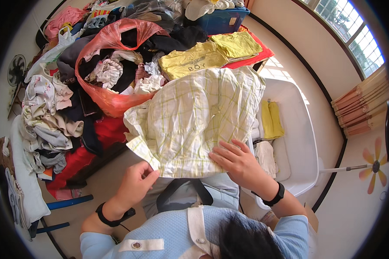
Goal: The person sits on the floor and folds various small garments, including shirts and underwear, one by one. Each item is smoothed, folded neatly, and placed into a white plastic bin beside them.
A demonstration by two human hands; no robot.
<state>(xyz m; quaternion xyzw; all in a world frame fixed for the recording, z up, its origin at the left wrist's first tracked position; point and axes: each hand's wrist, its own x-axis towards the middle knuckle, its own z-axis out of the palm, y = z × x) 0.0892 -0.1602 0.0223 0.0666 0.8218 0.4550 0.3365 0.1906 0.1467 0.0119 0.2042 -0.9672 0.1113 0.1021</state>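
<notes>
A white cloth garment with a yellow-green plaid pattern (pixel 194 119) lies spread out in front of my body. My left hand (pixel 137 181) pinches its near left corner between thumb and fingers. On its near right part rests my right hand (pixel 236 162), palm down with the fingers a little apart. Just beyond the garment, a folded yellow T-shirt with dark print (pixel 194 61) lies beside a folded yellow-green cloth (pixel 236 44). To the left of these, an open red plastic bag (pixel 116 102) has crumpled light clothes in and around it.
A white plastic tub (pixel 303 129) on the right holds several folded clothes, one yellow (pixel 272 119). Loose clothes (pixel 45 110) are heaped at the left on a red cover (pixel 110 132). A blue storage box (pixel 225 21) stands at the back. A blue bar (pixel 69 202) juts out lower left.
</notes>
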